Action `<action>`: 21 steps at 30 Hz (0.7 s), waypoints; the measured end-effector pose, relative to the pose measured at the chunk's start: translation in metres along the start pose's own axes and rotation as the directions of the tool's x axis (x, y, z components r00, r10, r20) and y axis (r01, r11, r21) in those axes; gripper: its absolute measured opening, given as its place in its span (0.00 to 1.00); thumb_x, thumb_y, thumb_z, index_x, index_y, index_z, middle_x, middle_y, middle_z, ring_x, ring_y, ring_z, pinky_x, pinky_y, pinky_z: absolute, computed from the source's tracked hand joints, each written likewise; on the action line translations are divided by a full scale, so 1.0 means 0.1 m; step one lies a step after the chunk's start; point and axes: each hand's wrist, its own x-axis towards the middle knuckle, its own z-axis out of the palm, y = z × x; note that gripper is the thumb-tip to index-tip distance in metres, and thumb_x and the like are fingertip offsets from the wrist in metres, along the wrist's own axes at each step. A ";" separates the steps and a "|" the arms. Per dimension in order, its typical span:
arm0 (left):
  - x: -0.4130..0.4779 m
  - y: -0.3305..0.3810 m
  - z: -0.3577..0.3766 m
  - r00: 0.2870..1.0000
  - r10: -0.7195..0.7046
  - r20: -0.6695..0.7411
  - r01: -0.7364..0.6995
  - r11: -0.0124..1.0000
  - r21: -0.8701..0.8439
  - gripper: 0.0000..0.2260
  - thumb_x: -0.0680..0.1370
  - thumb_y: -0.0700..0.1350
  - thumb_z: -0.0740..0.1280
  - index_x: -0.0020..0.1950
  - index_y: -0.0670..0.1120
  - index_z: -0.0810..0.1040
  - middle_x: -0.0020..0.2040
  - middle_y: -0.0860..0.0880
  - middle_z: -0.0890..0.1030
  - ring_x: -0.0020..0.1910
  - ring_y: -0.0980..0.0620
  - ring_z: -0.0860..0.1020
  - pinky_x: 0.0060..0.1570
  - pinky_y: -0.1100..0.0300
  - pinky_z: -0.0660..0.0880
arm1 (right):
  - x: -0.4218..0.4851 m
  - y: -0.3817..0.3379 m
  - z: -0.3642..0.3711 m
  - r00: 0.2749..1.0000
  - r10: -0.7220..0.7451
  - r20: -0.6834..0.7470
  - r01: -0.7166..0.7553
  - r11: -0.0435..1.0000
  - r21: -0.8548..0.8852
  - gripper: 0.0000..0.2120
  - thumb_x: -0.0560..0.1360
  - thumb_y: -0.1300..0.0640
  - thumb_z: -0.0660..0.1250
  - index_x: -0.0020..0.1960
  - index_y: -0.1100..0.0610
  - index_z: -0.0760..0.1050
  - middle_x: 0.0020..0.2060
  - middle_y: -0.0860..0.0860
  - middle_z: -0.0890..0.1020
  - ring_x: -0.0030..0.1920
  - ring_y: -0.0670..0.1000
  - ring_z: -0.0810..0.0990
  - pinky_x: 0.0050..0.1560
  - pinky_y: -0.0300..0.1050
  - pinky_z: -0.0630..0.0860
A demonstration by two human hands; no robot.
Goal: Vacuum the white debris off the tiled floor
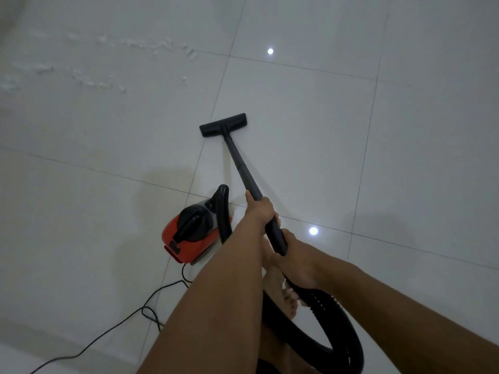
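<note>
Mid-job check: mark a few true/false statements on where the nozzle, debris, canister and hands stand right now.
1. Both the left hand and the right hand grip the wand. True.
2. The floor nozzle sits on the white debris. False: the debris lies farther off to the upper left, apart from the nozzle.
3. The red canister vacuum stands right of the wand. False: it stands on the left.
4. The power cord trails from the canister across the floor at lower left. True.
</note>
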 end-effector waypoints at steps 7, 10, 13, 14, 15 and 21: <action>0.53 0.42 -0.39 0.998 0.024 -0.059 -0.028 0.998 -0.058 0.30 0.87 0.48 0.54 0.82 0.65 0.40 0.32 0.44 0.75 0.26 0.50 0.73 0.34 0.55 0.80 | 0.60 -0.42 -0.09 0.999 -0.035 0.017 0.036 0.997 -0.069 0.38 0.82 0.50 0.60 0.83 0.39 0.40 0.61 0.53 0.81 0.52 0.53 0.84 0.56 0.51 0.82; 0.72 0.65 -0.58 0.995 0.031 -0.093 -0.041 0.993 -0.112 0.30 0.87 0.48 0.54 0.82 0.65 0.41 0.34 0.43 0.75 0.28 0.50 0.74 0.33 0.55 0.80 | 0.85 -0.64 -0.12 0.999 -0.046 0.019 0.047 0.997 -0.054 0.37 0.84 0.51 0.59 0.83 0.38 0.38 0.59 0.54 0.81 0.52 0.54 0.85 0.48 0.45 0.82; 0.88 0.87 -0.75 0.993 0.045 -0.110 -0.059 0.989 -0.132 0.29 0.87 0.48 0.54 0.82 0.65 0.42 0.34 0.44 0.75 0.29 0.50 0.74 0.33 0.55 0.79 | 1.07 -0.87 -0.19 0.999 -0.039 0.024 0.039 0.999 -0.012 0.36 0.85 0.51 0.60 0.83 0.38 0.40 0.57 0.54 0.82 0.50 0.54 0.86 0.38 0.39 0.80; 0.93 0.93 -0.80 0.992 0.052 -0.113 -0.067 0.988 -0.137 0.29 0.87 0.48 0.54 0.82 0.65 0.42 0.34 0.44 0.75 0.28 0.50 0.74 0.32 0.55 0.79 | 1.14 -0.94 -0.22 0.999 -0.039 0.032 0.039 0.999 0.000 0.36 0.85 0.52 0.60 0.83 0.38 0.42 0.53 0.55 0.83 0.44 0.53 0.86 0.34 0.41 0.80; 0.98 0.99 -0.85 0.992 0.058 -0.115 -0.075 0.986 -0.148 0.29 0.87 0.48 0.54 0.82 0.65 0.42 0.33 0.44 0.75 0.28 0.50 0.74 0.31 0.55 0.78 | 1.20 -1.01 -0.25 0.998 -0.043 0.043 0.043 0.999 0.008 0.34 0.85 0.52 0.60 0.83 0.38 0.44 0.47 0.56 0.83 0.37 0.52 0.84 0.32 0.43 0.80; 1.26 1.22 -1.10 0.987 0.075 -0.144 -0.109 0.963 -0.246 0.30 0.87 0.47 0.55 0.82 0.67 0.44 0.35 0.44 0.74 0.27 0.51 0.73 0.30 0.56 0.78 | 1.51 -1.30 -0.30 0.991 -0.121 0.066 0.123 0.991 -0.042 0.33 0.85 0.55 0.60 0.83 0.40 0.47 0.38 0.54 0.82 0.28 0.47 0.80 0.31 0.41 0.79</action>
